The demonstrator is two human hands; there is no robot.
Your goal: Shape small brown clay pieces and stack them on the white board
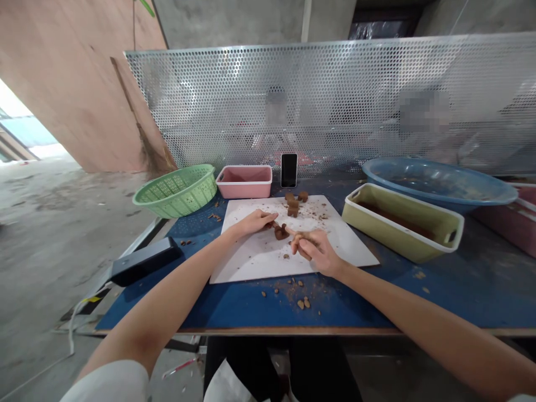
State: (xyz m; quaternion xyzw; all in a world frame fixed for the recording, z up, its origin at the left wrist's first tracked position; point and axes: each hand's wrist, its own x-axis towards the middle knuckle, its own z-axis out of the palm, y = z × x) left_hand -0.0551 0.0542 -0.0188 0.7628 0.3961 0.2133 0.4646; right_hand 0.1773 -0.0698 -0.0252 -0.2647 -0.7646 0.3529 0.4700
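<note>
A small brown piece of clay-like material, lumpy in outline, sits on a white board between my two hands. My left hand comes from the left, its fingers together and pinching at the left edge of the piece. My right hand is on the other side, fingers curled and the index finger reaching toward the piece. Whatever those curled fingers grip is too small to make out. Just behind, more brown shaped pieces stand on the board among scattered crumbs.
A green basket and a pink bin stand back left, a phone upright behind the board. To the right are a yellow-green bin and a wide blue basin. A perforated metal screen closes the back. Crumbs lie in front.
</note>
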